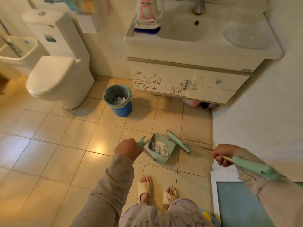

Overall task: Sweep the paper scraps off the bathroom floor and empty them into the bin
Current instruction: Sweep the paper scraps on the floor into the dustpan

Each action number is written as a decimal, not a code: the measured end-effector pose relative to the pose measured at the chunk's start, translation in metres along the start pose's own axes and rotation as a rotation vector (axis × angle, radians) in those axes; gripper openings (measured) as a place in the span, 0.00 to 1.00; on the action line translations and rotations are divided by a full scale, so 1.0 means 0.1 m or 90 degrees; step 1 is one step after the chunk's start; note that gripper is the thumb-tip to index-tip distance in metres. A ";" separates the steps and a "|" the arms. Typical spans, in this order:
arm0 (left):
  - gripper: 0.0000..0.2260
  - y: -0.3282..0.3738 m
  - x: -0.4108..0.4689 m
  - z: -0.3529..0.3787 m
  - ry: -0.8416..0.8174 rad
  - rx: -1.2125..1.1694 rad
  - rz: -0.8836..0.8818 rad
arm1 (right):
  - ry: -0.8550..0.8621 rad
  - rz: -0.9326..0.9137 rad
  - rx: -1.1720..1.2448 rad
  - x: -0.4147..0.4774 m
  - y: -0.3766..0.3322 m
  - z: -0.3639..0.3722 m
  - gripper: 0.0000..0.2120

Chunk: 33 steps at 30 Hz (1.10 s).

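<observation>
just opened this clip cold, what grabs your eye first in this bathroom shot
Low in the middle, a mint green dustpan sits on the tiled floor with white paper scraps in it, its handle gripped by the left hand. The right hand holds the matching broom, whose head lies just right of the pan. Further back, a blue bin with a green liner stands between the toilet and the sink cabinet.
</observation>
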<state>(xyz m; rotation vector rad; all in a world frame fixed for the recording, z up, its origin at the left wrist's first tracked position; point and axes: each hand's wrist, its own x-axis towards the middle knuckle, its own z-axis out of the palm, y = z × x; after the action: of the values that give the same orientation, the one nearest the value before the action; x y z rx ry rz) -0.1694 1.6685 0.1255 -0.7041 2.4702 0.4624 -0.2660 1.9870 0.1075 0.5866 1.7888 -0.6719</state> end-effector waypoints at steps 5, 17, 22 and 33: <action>0.17 -0.50 -0.46 0.35 0.090 -0.052 -0.101 | -0.007 -0.025 0.013 0.05 -0.21 0.18 0.14; 0.15 -1.22 -0.82 0.52 0.205 -0.148 -0.227 | -0.072 -0.096 0.017 -0.16 -0.84 1.14 0.11; 0.13 -1.73 -0.83 0.39 0.221 -0.200 -0.265 | -0.006 -0.143 -0.088 -0.22 -1.06 1.78 0.11; 0.14 -2.43 -0.59 0.24 0.205 -0.275 -0.322 | -0.156 -0.041 0.117 -0.11 -1.49 2.67 0.12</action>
<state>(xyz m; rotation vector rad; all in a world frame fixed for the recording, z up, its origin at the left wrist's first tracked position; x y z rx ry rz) 0.0194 1.5061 0.0973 -1.6398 2.3584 0.7324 -0.1836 1.6944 0.0734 0.5456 1.5328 -0.9190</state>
